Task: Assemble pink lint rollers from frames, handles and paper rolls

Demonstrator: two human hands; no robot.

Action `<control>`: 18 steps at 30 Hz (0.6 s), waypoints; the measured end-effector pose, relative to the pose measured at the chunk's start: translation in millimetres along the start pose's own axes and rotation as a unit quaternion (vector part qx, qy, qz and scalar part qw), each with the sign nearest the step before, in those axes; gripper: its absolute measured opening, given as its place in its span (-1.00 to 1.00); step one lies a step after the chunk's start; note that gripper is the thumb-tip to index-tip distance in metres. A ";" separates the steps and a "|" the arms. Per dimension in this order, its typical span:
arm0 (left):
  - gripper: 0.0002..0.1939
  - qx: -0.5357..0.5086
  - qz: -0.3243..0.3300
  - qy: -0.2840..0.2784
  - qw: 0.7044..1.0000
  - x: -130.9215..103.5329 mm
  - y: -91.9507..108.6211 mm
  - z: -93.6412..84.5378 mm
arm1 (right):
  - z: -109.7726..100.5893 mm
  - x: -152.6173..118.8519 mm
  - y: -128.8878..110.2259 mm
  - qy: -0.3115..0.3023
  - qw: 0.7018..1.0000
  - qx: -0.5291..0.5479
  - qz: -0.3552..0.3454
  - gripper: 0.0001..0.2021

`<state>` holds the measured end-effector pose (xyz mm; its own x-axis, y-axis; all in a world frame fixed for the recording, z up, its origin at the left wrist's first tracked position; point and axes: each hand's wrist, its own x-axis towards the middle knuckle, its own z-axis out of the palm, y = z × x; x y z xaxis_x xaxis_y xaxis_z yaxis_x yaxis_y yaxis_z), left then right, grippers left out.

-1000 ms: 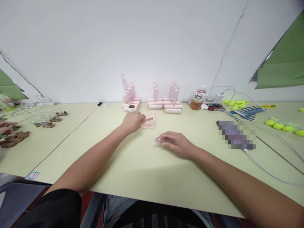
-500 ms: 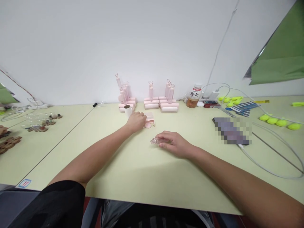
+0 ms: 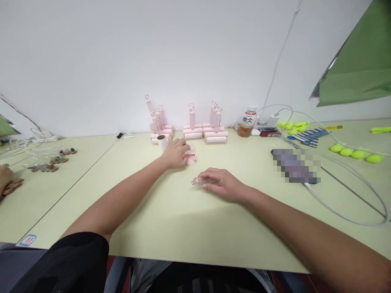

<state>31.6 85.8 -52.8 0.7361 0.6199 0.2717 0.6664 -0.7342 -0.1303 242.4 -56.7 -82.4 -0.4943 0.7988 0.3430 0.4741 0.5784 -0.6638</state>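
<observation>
My left hand (image 3: 176, 154) is closed over the left side of a pink plastic part (image 3: 192, 158), fingers bent down so their tips are hidden. Just behind that wrist a white paper roll (image 3: 163, 143) with a brown core stands upright. Nearer to me, my right hand (image 3: 222, 184) rests low over the table, its thumb and fingers around a clear plastic handle (image 3: 197, 182) whose looped end points left. Several pink lint rollers (image 3: 216, 137) lie at the wall, with pale handles (image 3: 192, 117) standing up behind them.
At the right are a capped bottle (image 3: 247, 122), a phone (image 3: 293, 167) on a white cable, blue tools (image 3: 311, 136) and several yellow-green pieces (image 3: 359, 154). Wrapped small items (image 3: 45, 166) and another person's hand (image 3: 4, 177) are at the left.
My left hand has shifted slightly over the pink part and covers more of it. The right hand keeps its hold on the clear handle. The whole view has moved slightly.
</observation>
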 end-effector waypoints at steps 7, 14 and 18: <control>-0.18 -0.040 -0.033 -0.079 0.995 12.9 3.3 3.2 | -0.5 -0.1 0.1 -0.002 1.000 0.003 0.006 -0.77; -0.25 -0.053 -0.020 -0.094 0.994 1.0 5.7 6.9 | 1.0 1.3 -1.2 -0.002 1.000 -0.009 0.000 -0.77; -0.31 -0.050 -0.007 -0.071 0.996 -7.0 12.0 3.3 | 2.5 0.2 -1.1 -0.002 1.000 -0.004 0.004 -0.75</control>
